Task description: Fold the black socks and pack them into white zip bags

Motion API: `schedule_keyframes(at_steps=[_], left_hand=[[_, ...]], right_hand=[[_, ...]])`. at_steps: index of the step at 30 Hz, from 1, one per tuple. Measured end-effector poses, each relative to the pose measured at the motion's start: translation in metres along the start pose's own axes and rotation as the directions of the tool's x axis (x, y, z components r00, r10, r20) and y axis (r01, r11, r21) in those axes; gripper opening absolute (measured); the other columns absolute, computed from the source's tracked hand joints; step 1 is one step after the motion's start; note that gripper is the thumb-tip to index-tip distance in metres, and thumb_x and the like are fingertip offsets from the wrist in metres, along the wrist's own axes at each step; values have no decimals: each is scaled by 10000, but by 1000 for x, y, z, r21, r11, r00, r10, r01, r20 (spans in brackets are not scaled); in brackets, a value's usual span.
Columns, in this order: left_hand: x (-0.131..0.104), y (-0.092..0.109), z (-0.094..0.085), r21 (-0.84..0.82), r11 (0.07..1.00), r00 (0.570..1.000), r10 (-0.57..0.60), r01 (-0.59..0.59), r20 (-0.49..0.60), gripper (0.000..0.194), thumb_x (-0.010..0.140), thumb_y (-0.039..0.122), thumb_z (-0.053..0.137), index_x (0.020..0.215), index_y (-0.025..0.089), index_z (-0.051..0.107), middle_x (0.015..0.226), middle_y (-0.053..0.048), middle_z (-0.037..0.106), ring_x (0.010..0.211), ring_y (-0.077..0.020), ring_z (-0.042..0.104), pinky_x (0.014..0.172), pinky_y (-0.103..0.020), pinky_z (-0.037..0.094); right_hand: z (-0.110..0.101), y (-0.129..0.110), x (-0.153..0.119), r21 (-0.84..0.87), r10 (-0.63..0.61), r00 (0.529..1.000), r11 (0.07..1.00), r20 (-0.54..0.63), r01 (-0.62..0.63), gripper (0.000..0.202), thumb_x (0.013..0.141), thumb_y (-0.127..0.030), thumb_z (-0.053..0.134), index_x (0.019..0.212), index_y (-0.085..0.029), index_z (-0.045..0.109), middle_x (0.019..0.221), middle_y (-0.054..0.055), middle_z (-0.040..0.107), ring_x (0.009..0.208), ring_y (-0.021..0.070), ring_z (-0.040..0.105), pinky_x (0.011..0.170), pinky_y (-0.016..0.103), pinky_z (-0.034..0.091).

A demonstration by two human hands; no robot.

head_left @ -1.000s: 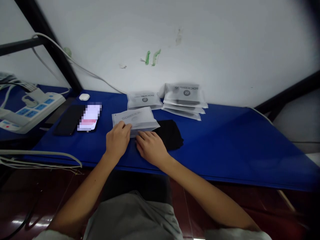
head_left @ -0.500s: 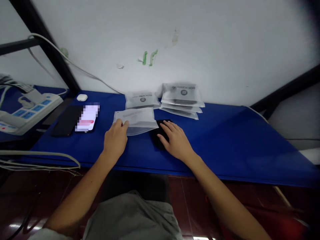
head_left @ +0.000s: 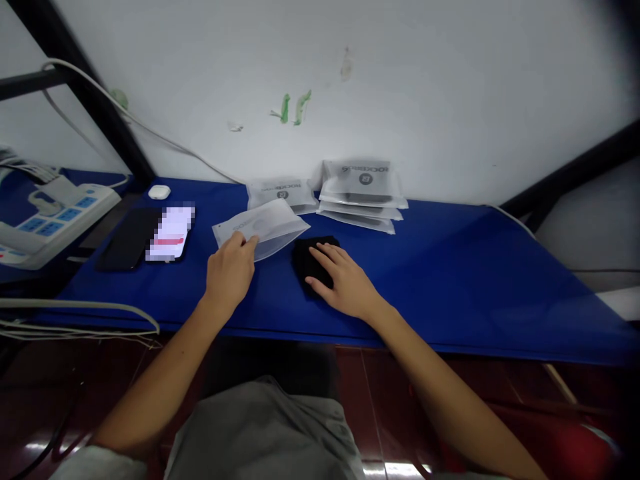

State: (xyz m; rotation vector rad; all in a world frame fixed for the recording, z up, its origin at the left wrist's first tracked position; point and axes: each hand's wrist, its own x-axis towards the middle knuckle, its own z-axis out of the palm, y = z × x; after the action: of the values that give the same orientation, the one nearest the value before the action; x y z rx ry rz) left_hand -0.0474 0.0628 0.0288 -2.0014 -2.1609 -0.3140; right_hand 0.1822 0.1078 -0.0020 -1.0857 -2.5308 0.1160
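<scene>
A frosted zip pouch (head_left: 270,223) with dark printing lies slanted on the blue tabletop, its mouth edge toward me. My left hand (head_left: 231,267) pinches its near edge, thumb and index finger closed on the plastic. Just right of the pouch is a folded black cloth item (head_left: 304,263). My right hand (head_left: 345,280) rests on this cloth, fingers stretched out and thumb apart, covering part of it. Behind the pouch sits a filled pouch (head_left: 295,193), and to its right a stack of similar printed pouches (head_left: 363,183) leans near the wall.
On the left lie a lit phone (head_left: 173,233), a dark phone-like slab (head_left: 127,240) and a white earbud case (head_left: 159,192). A white power strip (head_left: 65,223) stands beyond them. Loose cables (head_left: 85,307) run past the table's left front edge.
The pouch under my left hand has turned, its right end swinging away from me and off the black cloth. My right hand stays on the cloth, which now shows more fully.
</scene>
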Motion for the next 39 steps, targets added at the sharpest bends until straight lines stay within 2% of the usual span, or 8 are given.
schedule_keyframes(at_steps=[12, 16, 19, 23, 26, 30, 33, 39], left_hand=[[1, 6, 6, -51, 999, 1000, 20, -20, -3, 339, 951, 196, 396, 1188, 219, 638, 955, -79, 629, 812, -199, 618, 549, -287, 413], [1, 5, 5, -31, 999, 1000, 20, -20, -1, 330, 953, 210, 403, 1179, 224, 643, 965, -62, 640, 810, -197, 627, 532, -282, 387], [1, 5, 6, -30, 999, 1000, 17, -18, -6, 329, 954, 214, 404, 1181, 226, 642, 966, -60, 641, 810, -195, 628, 534, -279, 382], [2, 4, 6, -59, 998, 1000, 12, -12, -6, 334, 955, 215, 399, 1187, 225, 639, 976, -65, 640, 804, -193, 625, 556, -285, 402], [2, 4, 6, -79, 997, 1000, 3, -3, 3, 333, 953, 215, 398, 1184, 222, 639, 984, -69, 640, 797, -193, 622, 570, -290, 416], [2, 3, 6, -91, 996, 1000, 5, -5, -4, 335, 952, 217, 399, 1187, 223, 637, 985, -72, 639, 784, -195, 622, 572, -296, 424], [2, 2, 8, -104, 995, 1000, 2, -3, -8, 341, 952, 211, 389, 1187, 221, 636, 980, -78, 636, 790, -193, 622, 580, -291, 432], [3, 2, 10, -105, 994, 1000, -1, 0, -6, 335, 955, 226, 391, 1182, 223, 637, 987, -73, 635, 779, -187, 616, 568, -286, 412]], right_hand=[[-3, -20, -10, 68, -131, 987, 990, 93, 125, 688, 856, -544, 547, 1405, -148, 425, 1449, 191, 425, 1361, 329, 360, 1068, 568, 368], [-9, -19, -12, 122, -163, 970, 982, 182, 142, 896, 763, -590, 647, 1454, -111, 338, 1512, 227, 301, 1419, 340, 238, 1110, 547, 310], [-17, -17, -11, 171, -174, 941, 977, 289, 128, 971, 715, -483, 734, 1480, -106, 271, 1548, 227, 197, 1441, 324, 157, 1137, 518, 268], [-27, -16, -9, 188, -182, 916, 975, 357, 120, 914, 710, -239, 693, 1494, -145, 233, 1568, 185, 151, 1449, 296, 119, 1140, 514, 267], [-29, -20, -8, 134, -180, 917, 981, 356, 140, 895, 691, -169, 656, 1489, -152, 250, 1561, 177, 196, 1444, 299, 151, 1130, 515, 294], [-26, -26, -8, 1, -172, 933, 983, 317, 181, 841, 661, -97, 657, 1442, -102, 344, 1493, 216, 348, 1395, 331, 301, 1099, 506, 358], [-21, -28, -10, -60, -180, 946, 977, 269, 203, 798, 654, -48, 633, 1411, -122, 392, 1432, 196, 448, 1345, 325, 393, 1069, 503, 402], [-12, -29, -13, -115, -175, 966, 973, 193, 199, 736, 675, -45, 584, 1390, -112, 421, 1378, 184, 512, 1283, 314, 470, 1079, 520, 378]])
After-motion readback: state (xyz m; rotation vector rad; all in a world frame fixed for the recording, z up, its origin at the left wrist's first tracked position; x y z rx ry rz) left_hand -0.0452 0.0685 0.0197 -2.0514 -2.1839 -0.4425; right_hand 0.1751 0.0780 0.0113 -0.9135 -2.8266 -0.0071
